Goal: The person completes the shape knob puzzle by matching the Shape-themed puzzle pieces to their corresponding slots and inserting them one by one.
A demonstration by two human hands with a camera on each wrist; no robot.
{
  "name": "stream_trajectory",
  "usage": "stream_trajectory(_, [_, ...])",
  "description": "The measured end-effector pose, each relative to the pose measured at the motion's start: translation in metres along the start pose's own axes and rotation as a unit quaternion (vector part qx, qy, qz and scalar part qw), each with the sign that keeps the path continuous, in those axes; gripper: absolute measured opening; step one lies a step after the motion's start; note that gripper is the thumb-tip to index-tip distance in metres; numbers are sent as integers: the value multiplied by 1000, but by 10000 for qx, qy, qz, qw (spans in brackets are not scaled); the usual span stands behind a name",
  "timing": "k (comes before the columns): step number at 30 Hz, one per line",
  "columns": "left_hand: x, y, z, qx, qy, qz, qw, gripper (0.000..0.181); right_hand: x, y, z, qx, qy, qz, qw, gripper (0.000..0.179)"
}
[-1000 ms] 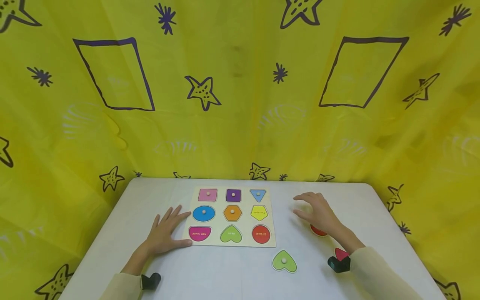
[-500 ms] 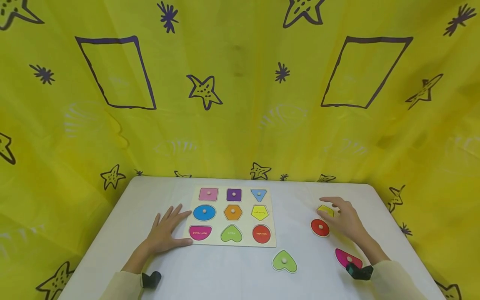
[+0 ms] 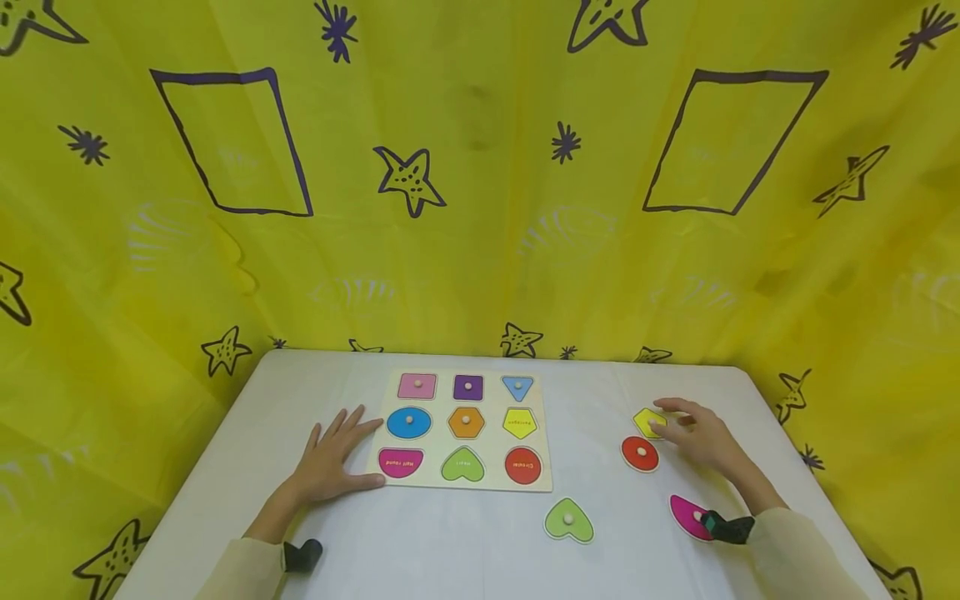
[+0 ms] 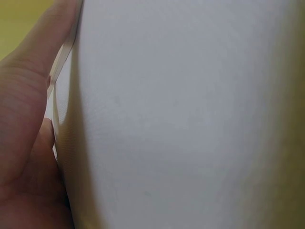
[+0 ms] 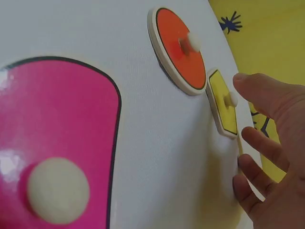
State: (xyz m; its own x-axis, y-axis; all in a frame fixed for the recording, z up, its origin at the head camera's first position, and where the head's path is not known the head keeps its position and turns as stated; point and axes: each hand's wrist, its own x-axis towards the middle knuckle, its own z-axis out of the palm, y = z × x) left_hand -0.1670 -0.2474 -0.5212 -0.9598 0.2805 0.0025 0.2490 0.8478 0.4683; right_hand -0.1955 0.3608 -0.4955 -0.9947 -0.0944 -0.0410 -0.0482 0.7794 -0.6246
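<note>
A pale shape-puzzle board (image 3: 493,483) lies on the table. My left hand (image 3: 327,467) rests at its left edge, fingers spread, thumb by the front corner; the left wrist view shows mostly thumb (image 4: 24,95) and white cloth. My right hand (image 3: 705,437) hovers at a yellow pentagon piece (image 3: 647,422), thumb and fingers apart around its knob (image 5: 231,99), seemingly without gripping it. Close by lies a red circle piece (image 3: 639,454). Nearer the wrist is a magenta half-round piece (image 3: 686,512), partly covered by the black wrist camera (image 3: 731,529).
In front of the board's right corner lies a green heart piece (image 3: 567,527). Knobbed pieces such as the orange hexagon (image 3: 466,423) and blue oval (image 3: 408,423) sit in the board; other recesses show printed words. A yellow curtain (image 3: 480,250) rises behind the white table (image 3: 450,550).
My right hand has moved rightward from beside the board to the yellow pentagon, uncovering the red circle and more of the half-round. My left hand stays in place.
</note>
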Motion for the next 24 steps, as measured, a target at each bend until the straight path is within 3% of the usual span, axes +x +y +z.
stream_trajectory(9, [2, -2, 2, 21, -5, -21, 10000, 97, 10, 8, 3, -99, -25, 42, 9999, 47])
stream_trajectory(24, [2, -5, 3, 15, -21, -49, 10000, 97, 10, 11, 8, -41, 114, 139, 9998, 27])
